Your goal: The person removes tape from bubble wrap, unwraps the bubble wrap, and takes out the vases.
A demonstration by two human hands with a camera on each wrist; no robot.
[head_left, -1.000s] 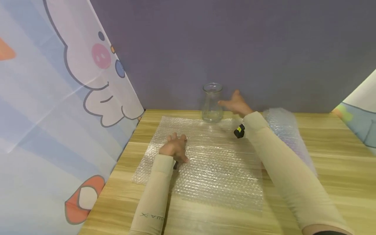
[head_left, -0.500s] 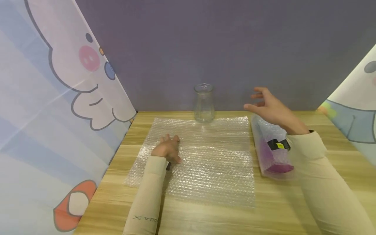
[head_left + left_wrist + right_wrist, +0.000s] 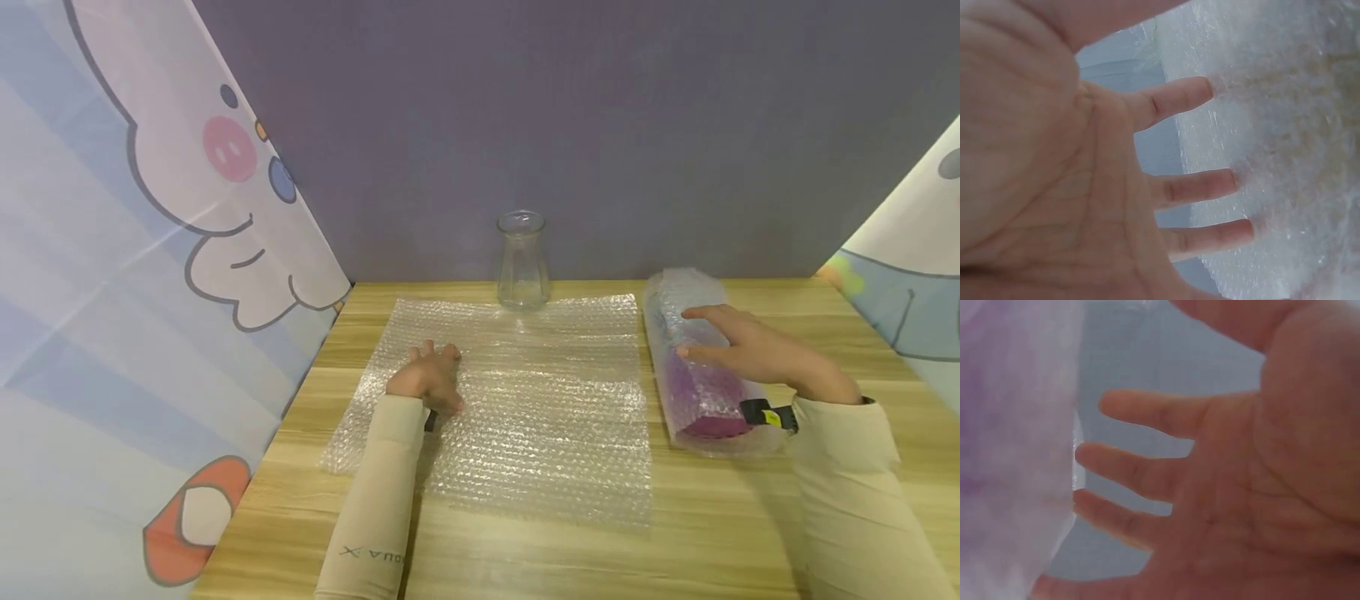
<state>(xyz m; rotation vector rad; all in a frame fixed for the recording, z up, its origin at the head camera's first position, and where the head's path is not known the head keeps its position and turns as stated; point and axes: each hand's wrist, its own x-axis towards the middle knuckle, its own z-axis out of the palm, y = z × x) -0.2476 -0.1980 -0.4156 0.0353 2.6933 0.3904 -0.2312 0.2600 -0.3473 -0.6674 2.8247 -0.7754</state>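
left hand (image 3: 429, 377) and right hand (image 3: 772, 354) spread, gripping nothing
left touches bubble-wrap sheet (image 3: 540, 433); right is over wrapped bundle (image 3: 697, 392), contact unclear

Between the fingers of the left hand (image 3: 427, 379) and those of the right hand (image 3: 765, 357), the flat bubble wrap sheet (image 3: 547, 417) leaves a wide way to pass low across. Ahead and rightward of the left fingertips, a glass vase (image 3: 522, 267) stands upright as an obstacle; beyond it, a dark backdrop (image 3: 570, 133) blocks forward reach. Well to the left fingers' left, a printed cloth (image 3: 142, 350) limits travel. A wrapped bundle (image 3: 701, 375) lies right by the right fingertips, hindering low leftward movement; whether they touch it is unclear. Between vase and bundle, forward-left of the right fingers, a hand could pass.
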